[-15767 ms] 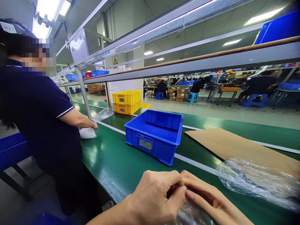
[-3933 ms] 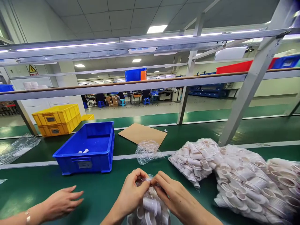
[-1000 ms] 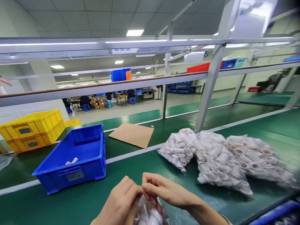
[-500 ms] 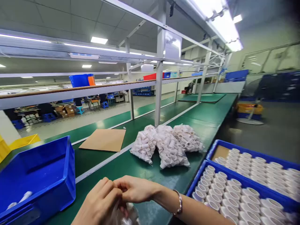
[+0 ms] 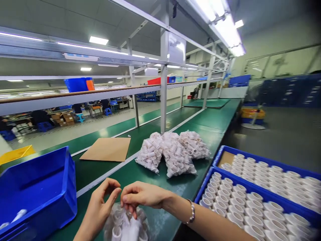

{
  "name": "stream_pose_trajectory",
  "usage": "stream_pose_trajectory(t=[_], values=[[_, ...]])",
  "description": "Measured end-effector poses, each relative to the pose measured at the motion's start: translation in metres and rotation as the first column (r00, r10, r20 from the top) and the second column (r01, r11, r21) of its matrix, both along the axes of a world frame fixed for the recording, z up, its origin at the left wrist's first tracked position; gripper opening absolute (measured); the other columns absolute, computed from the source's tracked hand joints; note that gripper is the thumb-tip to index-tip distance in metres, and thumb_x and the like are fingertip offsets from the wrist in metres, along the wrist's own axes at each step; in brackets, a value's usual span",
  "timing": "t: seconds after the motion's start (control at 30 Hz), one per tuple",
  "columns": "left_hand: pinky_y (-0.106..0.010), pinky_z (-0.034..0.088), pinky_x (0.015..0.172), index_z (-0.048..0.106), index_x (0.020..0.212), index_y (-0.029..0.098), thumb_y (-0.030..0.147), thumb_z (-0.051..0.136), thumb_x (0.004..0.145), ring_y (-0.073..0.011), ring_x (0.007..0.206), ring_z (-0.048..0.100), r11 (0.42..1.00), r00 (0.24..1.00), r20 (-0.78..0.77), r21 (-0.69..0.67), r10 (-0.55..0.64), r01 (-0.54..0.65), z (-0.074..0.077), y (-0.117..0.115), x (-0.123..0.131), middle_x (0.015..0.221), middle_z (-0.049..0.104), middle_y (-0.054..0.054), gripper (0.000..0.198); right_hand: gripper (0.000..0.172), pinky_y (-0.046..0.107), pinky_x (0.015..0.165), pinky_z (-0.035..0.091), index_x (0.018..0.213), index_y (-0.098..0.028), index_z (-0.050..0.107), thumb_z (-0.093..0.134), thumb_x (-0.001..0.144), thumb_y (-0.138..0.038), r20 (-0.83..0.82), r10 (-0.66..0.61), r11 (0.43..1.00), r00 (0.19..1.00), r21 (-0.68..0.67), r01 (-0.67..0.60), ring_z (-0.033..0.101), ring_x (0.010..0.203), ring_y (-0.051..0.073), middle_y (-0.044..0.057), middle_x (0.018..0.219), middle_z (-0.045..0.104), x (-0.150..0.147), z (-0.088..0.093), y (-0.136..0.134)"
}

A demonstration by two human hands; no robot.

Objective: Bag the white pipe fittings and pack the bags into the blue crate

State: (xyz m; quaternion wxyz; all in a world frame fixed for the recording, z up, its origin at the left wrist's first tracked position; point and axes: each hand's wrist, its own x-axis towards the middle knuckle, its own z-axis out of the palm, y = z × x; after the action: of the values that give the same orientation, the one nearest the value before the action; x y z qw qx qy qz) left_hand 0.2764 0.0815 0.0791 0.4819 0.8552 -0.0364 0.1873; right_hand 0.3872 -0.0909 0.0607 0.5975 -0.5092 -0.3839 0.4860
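A clear plastic bag (image 5: 116, 231) of white plastic tubes stands at the bottom of the view, at the green bench's near edge. My right hand (image 5: 142, 196), a bracelet on its wrist, has its fingers closed on the gathered top of this bag. My left hand (image 5: 99, 207) is beside the bag's top on the left. Its thumb and curled fingers are apart, with nothing visible between them. Farther along the bench lie three filled bags (image 5: 177, 160) of similar white tubes, close against one another.
A blue bin (image 5: 71, 187) with a few white pieces stands at the left. Behind it lies a cardboard sheet (image 5: 106, 149). Blue trays (image 5: 200, 187) of upright white tubes are at the right. A metal frame post (image 5: 164, 100) rises behind the bags.
My left hand has come away from the bag's top and its fingers have parted. My right hand stays on the bag, more of which now shows. The view has shifted slightly.
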Motion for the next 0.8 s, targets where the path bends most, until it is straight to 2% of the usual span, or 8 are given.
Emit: stream_pose_trajectory(t=[0.07,0.2,0.3,0.4,0.5,0.67,0.8], values=[[-0.028,0.054,0.078,0.064,0.097,0.020,0.049,0.066,0.093,-0.0176,0.084,0.067,0.995,0.999,-0.048,-0.101,0.009,-0.014,-0.013,-0.004,-0.005,0.091,0.069,-0.002,0.030,0.056,0.021,0.060,0.048,0.087,-0.013,0.064,0.083,0.074,-0.064,-0.027,-0.042,0.999,0.999,0.016,0.042,0.060,0.062,0.008,-0.002,0.074,0.063,0.000,-0.001,-0.005],[-0.028,0.048,0.080,0.064,0.096,0.020,0.035,0.067,0.091,-0.0171,0.088,0.063,0.989,0.990,-0.143,-0.146,0.012,-0.033,-0.026,-0.016,-0.018,0.094,0.069,-0.001,0.016,0.047,0.024,0.068,0.047,0.091,-0.013,0.062,0.079,0.084,-0.057,-0.046,-0.053,0.998,0.998,0.032,0.054,0.060,0.063,0.007,-0.002,0.078,0.064,0.003,-0.003,-0.012],[-0.027,0.044,0.075,0.066,0.090,0.020,0.036,0.064,0.092,-0.0159,0.082,0.060,0.988,0.981,-0.189,-0.141,0.041,-0.069,-0.024,-0.023,-0.022,0.088,0.069,-0.001,0.016,0.042,0.027,0.073,0.047,0.093,-0.012,0.063,0.076,0.088,-0.051,-0.004,-0.022,0.999,1.000,0.039,0.022,0.062,0.068,0.010,-0.001,0.076,0.064,0.005,-0.003,-0.016],[-0.027,0.040,0.069,0.067,0.087,0.019,0.044,0.065,0.092,-0.0149,0.076,0.056,0.990,0.975,-0.213,-0.106,0.068,-0.092,-0.021,-0.024,-0.021,0.085,0.068,-0.001,0.026,0.041,0.029,0.074,0.049,0.094,-0.011,0.065,0.079,0.086,-0.049,0.050,-0.016,1.000,0.999,0.025,0.014,0.065,0.071,0.013,0.001,0.078,0.066,0.007,0.000,-0.020],[-0.027,0.038,0.068,0.069,0.086,0.018,0.044,0.064,0.092,-0.0151,0.075,0.056,0.993,0.976,-0.203,-0.076,0.073,-0.090,-0.023,-0.022,-0.019,0.084,0.069,-0.002,0.026,0.042,0.029,0.073,0.050,0.095,-0.011,0.067,0.078,0.086,-0.050,0.136,-0.010,1.000,0.991,-0.002,0.010,0.066,0.072,0.013,0.002,0.080,0.068,0.009,0.006,-0.022],[-0.027,0.040,0.070,0.071,0.086,0.018,0.038,0.068,0.089,-0.0155,0.076,0.057,0.991,0.980,-0.198,-0.123,0.032,-0.057,-0.023,-0.020,-0.022,0.084,0.070,-0.003,0.020,0.036,0.026,0.067,0.049,0.098,-0.014,0.061,0.071,0.093,-0.049,0.225,-0.005,1.000,0.974,-0.014,0.009,0.064,0.069,0.013,-0.001,0.073,0.066,0.005,0.012,-0.021],[-0.026,0.039,0.069,0.072,0.085,0.017,0.031,0.068,0.085,-0.0151,0.076,0.057,0.981,0.979,-0.203,-0.182,0.023,-0.061,-0.022,-0.018,-0.025,0.082,0.070,-0.002,0.015,0.036,0.028,0.071,0.049,0.098,-0.014,0.060,0.067,0.095,-0.050,0.250,0.022,0.999,0.968,-0.031,-0.015,0.064,0.072,0.014,0.000,0.077,0.065,0.001,0.013,-0.020]])
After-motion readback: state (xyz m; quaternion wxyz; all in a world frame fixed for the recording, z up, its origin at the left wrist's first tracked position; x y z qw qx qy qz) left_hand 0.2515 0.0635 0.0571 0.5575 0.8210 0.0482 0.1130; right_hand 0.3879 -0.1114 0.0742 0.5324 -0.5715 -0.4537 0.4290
